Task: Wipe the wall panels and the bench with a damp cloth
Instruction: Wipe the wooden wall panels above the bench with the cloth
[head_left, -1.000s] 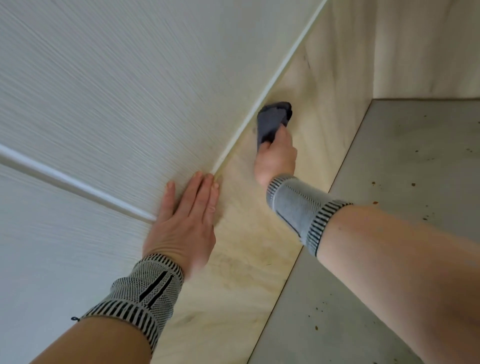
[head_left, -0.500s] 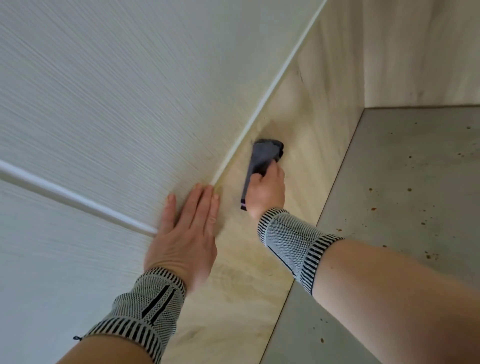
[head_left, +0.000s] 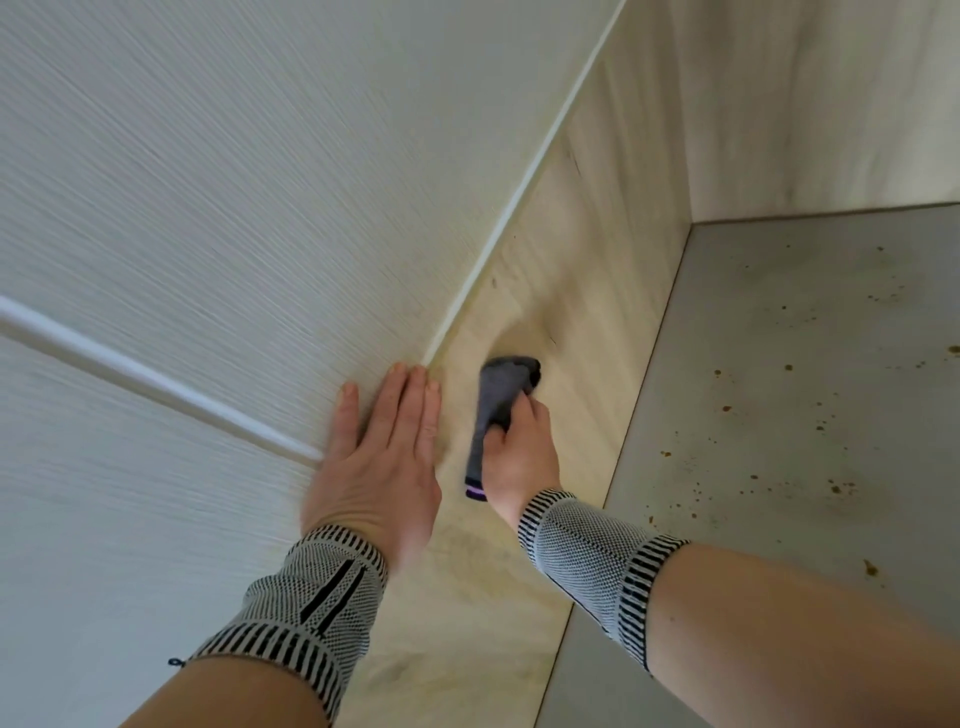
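So the cloth (head_left: 498, 415) is the dark grey one, bunched up long and thin, pressed flat against the pale wood panel (head_left: 597, 260). Our right hand (head_left: 519, 457) has its fingers curled round it, gripping from the side away from the trim. Its long axis runs up and down the panel, roughly in line with our forearm, with the purple-edged end hanging toward the wrist.

Just beside the cloth, on the trim side, our left hand (head_left: 384, 462) is flat with straight fingers, holding nothing, resting on the white ribbed wall (head_left: 234, 182) right where the white trim (head_left: 524, 197) ends. The two hands are close but not touching. The right hand is obviously the one doing the work; the left looks like it's just bracing us.

Room to move, going out from the cloth: there's plenty of bare wood panel above it toward the far corner, and a darker smudgy patch below it near our wrists that probably needs a pass. On the side away from the trim, the panel meets the grey bench (head_left: 805, 389), which is speckled with brown crumbs and looks unwiped. The trim edge is the tight side, so we'd guess strokes go lengthways along it.
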